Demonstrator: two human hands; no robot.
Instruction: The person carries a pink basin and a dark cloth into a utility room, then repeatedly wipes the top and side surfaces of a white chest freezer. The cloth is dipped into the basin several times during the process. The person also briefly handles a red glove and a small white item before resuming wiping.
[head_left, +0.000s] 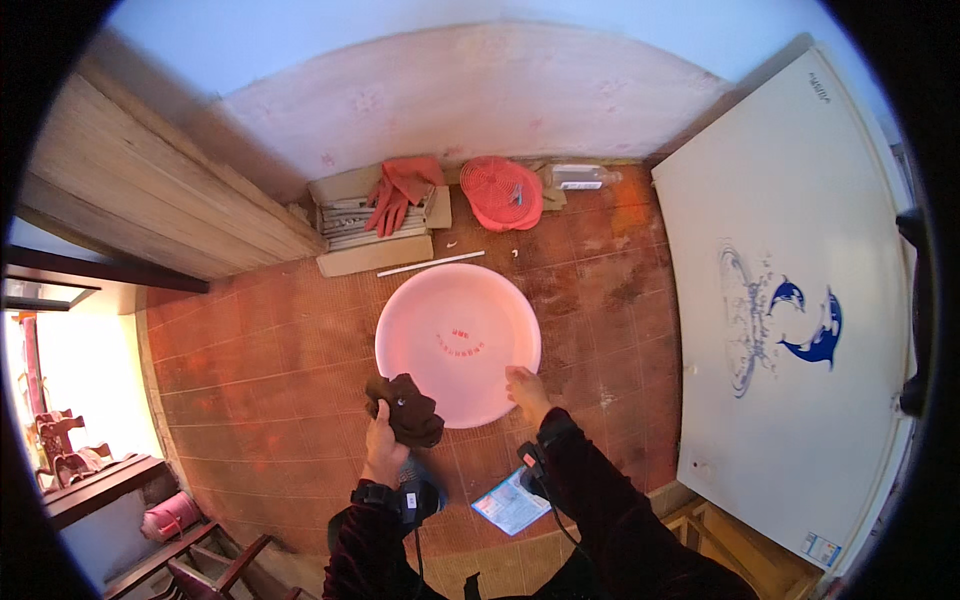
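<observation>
My left hand (385, 448) grips a bunched dark brown cloth (414, 414), thumb on top. The cloth overlaps the lower left rim of a round pink plastic basin (420, 315) on the floor. Red printed writing marks the basin's bottom, and I see no water in it. My right hand (527, 390) is at the basin's lower right rim with its fingers curled. Whether it grips the rim or only hovers over it is unclear. A blue and white printed packet or sheet (514, 501) lies on the floor below my right forearm, partly hidden by it.
Beyond the basin are a white strip (431, 264), a cardboard box (375, 259) of white rods with red rubber gloves (405, 187), a red plastic basket (501, 195) and a clear bottle (581, 177). A white chest freezer (720, 187) stands right; a wooden chair (202, 562) stands lower left.
</observation>
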